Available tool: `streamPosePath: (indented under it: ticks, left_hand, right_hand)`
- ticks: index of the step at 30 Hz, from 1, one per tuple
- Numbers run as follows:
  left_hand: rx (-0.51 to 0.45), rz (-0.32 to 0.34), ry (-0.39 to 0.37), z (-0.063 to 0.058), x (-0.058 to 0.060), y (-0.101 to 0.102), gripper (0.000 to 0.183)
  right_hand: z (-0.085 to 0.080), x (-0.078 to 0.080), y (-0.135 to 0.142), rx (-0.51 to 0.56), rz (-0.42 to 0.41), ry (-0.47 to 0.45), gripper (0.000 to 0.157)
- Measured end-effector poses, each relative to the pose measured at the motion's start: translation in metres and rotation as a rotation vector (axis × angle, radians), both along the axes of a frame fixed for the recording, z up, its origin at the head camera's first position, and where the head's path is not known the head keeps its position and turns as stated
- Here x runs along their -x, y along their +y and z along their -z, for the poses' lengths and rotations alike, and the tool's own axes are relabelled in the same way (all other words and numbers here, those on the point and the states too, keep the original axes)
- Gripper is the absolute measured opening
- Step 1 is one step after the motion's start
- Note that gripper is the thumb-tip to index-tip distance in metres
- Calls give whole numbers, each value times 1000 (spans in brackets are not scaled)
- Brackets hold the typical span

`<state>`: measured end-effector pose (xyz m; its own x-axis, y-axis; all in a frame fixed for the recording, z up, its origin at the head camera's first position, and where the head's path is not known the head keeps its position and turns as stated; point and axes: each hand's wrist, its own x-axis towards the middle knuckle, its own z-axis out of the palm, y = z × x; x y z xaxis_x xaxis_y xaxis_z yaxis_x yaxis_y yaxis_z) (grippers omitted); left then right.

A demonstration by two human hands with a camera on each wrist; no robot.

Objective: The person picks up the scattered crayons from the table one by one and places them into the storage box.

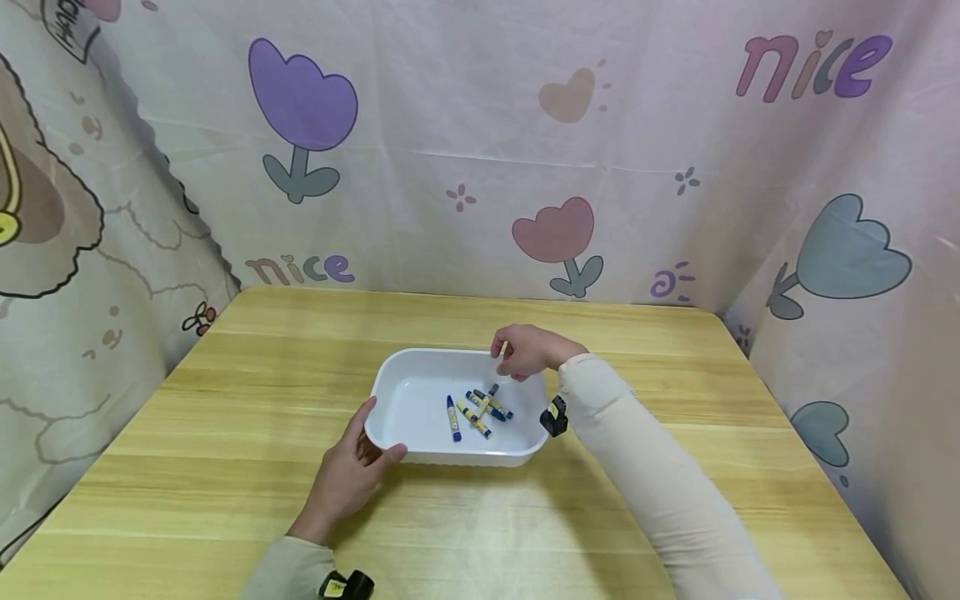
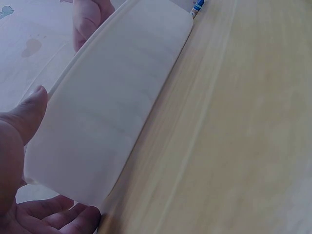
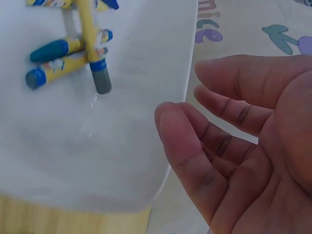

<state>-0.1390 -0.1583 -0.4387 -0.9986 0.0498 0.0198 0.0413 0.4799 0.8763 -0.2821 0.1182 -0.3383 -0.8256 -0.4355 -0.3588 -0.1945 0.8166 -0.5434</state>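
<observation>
A white plastic tub [image 1: 412, 404] sits on the table with several short crayons [image 1: 480, 406] on its floor, most crossed in a loose pile right of centre. One dark blue crayon [image 1: 453, 419] lies apart to their left. My left hand [image 1: 345, 475] grips the tub's near left corner, its thumb [image 2: 33, 112] at the rim and the other fingers low against the outer wall. Over the far right rim hovers my right hand [image 1: 528, 350], fingers loosely bent, nothing between them. Close by in the right wrist view are a grey-ended crayon [image 3: 87, 31] and a teal-tipped crayon [image 3: 53, 51].
A wooden table [image 1: 247, 417] spreads around the tub. Behind it hangs a printed cloth [image 1: 450, 108], which also runs along both sides. Past the tub's far lower corner in the left wrist view, a blue-marked crayon end [image 2: 197, 7] shows.
</observation>
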Motion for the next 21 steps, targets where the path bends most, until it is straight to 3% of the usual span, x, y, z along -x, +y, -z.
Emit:
streamPosePath:
  ticks: [15,21]
  left_hand:
    - [1,7,2,-1,-1,1,87]
    - [-7,5,9,-1,-1,1,87]
  right_hand:
    - [2,4,49,95,60,26,22]
    - [8,6,74,109,76,6,26]
